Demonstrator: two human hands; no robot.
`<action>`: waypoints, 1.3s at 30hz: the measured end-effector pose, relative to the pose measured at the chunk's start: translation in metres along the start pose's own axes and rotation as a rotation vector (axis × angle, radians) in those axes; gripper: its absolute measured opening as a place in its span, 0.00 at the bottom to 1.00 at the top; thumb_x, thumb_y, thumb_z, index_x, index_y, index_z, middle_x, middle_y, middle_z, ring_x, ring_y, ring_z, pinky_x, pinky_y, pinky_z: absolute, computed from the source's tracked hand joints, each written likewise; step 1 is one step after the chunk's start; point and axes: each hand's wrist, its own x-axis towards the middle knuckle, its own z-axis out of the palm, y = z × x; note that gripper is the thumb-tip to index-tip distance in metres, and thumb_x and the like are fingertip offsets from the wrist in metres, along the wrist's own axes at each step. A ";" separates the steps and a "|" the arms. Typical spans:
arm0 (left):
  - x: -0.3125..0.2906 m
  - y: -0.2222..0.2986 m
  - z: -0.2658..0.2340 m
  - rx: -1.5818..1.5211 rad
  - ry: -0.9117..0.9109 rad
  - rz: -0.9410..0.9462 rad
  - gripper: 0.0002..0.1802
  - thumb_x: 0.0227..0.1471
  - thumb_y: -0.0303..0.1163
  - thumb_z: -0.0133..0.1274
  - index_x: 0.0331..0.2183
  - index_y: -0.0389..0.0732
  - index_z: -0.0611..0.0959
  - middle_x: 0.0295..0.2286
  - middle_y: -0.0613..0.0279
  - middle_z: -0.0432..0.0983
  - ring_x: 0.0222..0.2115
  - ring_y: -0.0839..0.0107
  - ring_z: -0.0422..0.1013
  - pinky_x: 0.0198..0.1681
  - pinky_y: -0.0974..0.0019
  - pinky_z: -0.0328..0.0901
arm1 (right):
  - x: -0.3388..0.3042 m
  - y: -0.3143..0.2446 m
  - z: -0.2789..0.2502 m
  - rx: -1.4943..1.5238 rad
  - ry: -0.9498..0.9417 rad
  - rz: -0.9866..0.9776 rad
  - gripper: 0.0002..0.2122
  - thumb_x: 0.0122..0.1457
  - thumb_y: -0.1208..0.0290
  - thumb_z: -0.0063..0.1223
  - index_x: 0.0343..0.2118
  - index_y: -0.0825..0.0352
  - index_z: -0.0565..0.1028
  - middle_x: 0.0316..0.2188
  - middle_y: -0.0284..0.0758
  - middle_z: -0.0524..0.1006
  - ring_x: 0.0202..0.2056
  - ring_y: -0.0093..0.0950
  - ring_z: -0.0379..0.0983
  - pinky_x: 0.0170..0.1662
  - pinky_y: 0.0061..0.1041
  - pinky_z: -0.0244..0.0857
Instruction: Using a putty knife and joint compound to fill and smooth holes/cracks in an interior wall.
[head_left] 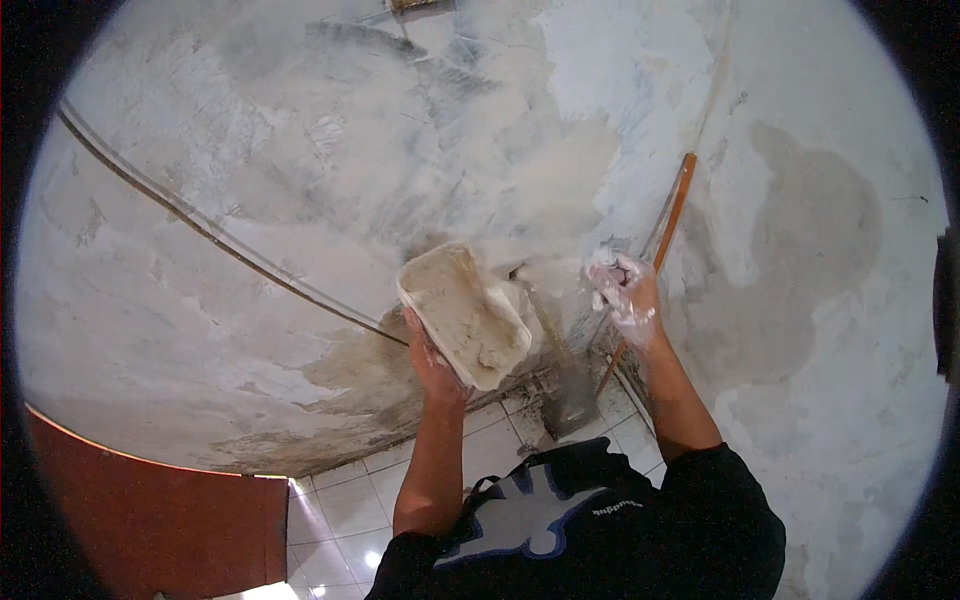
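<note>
My left hand (432, 360) grips a shallow, off-white rectangular tub (468, 315) by its left side and lower edge. The tub is tilted toward me, and greyish plaster paste coats its inside. To the right of it, my right hand (625, 290) is raised near the wall corner, smeared with white paste. Its fingers are curled inward; whether anything sits between them cannot be made out. A patchy plastered wall (330, 180) stands in front of both hands, with damp grey and whiter areas.
Just behind my right hand, an orange-brown strip (676, 205) leans in the corner. A thin dark rod (215, 238) slants along the left wall. Below are white floor tiles (350, 500), a grey post-like piece (570, 400) and a red-brown panel (160, 510).
</note>
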 end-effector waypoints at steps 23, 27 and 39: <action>-0.007 0.053 0.009 -0.543 0.188 -0.056 0.30 0.61 0.55 0.33 0.55 0.46 0.67 0.52 0.58 0.66 0.51 0.54 0.65 0.53 0.48 0.64 | -0.104 0.038 0.057 -0.314 0.008 -0.668 0.12 0.42 0.77 0.62 0.32 0.73 0.80 0.25 0.40 0.79 0.24 0.25 0.76 0.27 0.21 0.67; -0.014 0.049 0.011 -0.550 0.156 -0.032 0.31 0.61 0.56 0.32 0.56 0.46 0.67 0.52 0.57 0.65 0.51 0.53 0.65 0.53 0.47 0.63 | -0.101 0.018 0.048 -0.368 0.027 -0.621 0.13 0.42 0.75 0.64 0.33 0.73 0.80 0.26 0.38 0.80 0.18 0.21 0.71 0.22 0.21 0.64; -0.029 0.064 0.003 -0.332 0.078 0.073 0.38 0.59 0.60 0.34 0.60 0.43 0.60 0.55 0.54 0.61 0.54 0.54 0.62 0.55 0.48 0.61 | -0.087 -0.040 0.024 -0.748 -0.014 -1.190 0.08 0.41 0.73 0.64 0.27 0.58 0.78 0.27 0.34 0.79 0.27 0.31 0.78 0.31 0.30 0.73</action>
